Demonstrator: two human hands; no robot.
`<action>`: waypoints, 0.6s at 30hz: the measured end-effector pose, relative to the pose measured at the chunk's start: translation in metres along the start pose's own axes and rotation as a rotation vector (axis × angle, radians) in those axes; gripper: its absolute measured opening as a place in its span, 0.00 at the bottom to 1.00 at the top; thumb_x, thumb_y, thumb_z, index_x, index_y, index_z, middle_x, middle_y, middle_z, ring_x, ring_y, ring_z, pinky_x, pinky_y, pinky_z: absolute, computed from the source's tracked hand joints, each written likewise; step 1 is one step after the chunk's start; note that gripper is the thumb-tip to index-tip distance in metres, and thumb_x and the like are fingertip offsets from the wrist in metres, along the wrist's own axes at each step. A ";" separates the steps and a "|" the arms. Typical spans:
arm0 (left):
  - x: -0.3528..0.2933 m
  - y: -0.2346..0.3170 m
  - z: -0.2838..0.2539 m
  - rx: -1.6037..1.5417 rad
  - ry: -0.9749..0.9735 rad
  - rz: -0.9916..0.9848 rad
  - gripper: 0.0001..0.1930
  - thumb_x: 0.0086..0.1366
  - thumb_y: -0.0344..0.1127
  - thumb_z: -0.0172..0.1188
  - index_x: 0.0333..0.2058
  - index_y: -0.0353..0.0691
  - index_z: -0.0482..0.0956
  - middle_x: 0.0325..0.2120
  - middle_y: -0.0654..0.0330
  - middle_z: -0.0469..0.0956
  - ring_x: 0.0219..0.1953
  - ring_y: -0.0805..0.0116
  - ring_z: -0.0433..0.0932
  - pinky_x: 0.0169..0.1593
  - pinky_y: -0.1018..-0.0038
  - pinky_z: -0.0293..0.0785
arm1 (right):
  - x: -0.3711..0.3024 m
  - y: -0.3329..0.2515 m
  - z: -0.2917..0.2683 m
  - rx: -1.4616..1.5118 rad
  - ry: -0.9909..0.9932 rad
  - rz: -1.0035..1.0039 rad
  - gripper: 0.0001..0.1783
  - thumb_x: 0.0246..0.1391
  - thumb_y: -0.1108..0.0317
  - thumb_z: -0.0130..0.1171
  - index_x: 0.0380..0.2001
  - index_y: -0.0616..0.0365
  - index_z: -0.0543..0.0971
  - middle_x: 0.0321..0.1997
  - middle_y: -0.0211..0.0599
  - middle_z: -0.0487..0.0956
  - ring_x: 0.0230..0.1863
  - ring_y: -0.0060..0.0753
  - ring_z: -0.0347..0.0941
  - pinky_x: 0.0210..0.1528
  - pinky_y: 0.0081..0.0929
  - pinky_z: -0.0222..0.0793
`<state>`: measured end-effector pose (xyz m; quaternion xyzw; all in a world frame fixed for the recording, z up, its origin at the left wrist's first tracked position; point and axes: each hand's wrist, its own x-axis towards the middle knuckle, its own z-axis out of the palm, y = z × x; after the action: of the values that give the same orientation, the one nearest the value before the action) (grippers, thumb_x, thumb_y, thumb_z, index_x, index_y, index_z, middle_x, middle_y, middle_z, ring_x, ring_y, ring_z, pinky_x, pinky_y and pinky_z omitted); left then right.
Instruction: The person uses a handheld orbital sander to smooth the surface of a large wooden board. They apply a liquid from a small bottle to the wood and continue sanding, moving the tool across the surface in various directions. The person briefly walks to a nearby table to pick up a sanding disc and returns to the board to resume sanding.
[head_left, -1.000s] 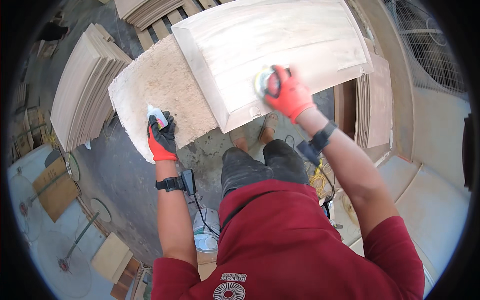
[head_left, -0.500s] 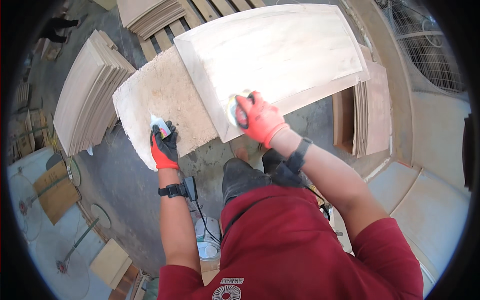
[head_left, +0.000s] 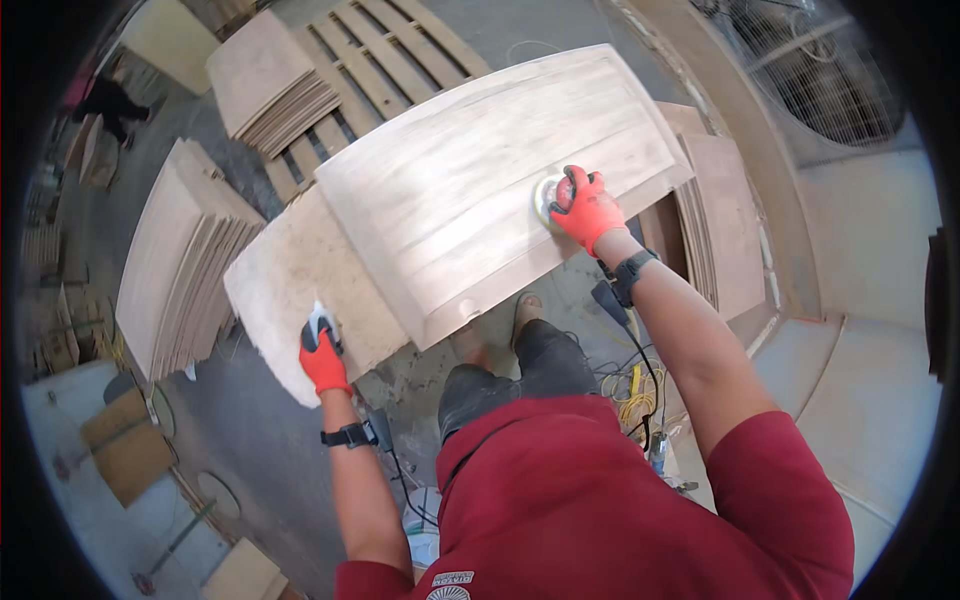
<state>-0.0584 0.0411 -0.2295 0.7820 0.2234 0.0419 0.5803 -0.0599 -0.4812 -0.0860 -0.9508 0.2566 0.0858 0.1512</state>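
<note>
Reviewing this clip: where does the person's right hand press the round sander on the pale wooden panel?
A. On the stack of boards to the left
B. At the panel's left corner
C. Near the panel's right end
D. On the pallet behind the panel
C: the right hand in an orange glove grips the round sander on the wooden panel near its right end, while the left hand rests on the speckled board below.

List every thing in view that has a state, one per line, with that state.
wooden panel: lying flat across the workbench, overhanging it.
sander: pressed on the panel under the right hand.
left hand: gloved, gripping a small white object at the workbench edge.
stacked panels: piled, fanned at the edges.
pallet: on the floor, partly covered by boards.
</note>
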 end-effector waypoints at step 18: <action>-0.113 0.118 0.214 1.027 -0.281 0.442 0.46 0.54 0.47 0.73 0.68 0.37 0.63 0.69 0.40 0.59 0.71 0.39 0.55 0.73 0.47 0.49 | 0.128 0.203 -0.066 0.071 0.029 0.159 0.44 0.52 0.48 0.68 0.69 0.42 0.62 0.69 0.57 0.64 0.57 0.57 0.77 0.59 0.47 0.73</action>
<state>-0.0544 -0.2210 -0.1675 0.9897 -0.0327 -0.0560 0.1279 -0.0489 -0.7289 -0.1047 -0.9225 0.3364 0.0746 0.1739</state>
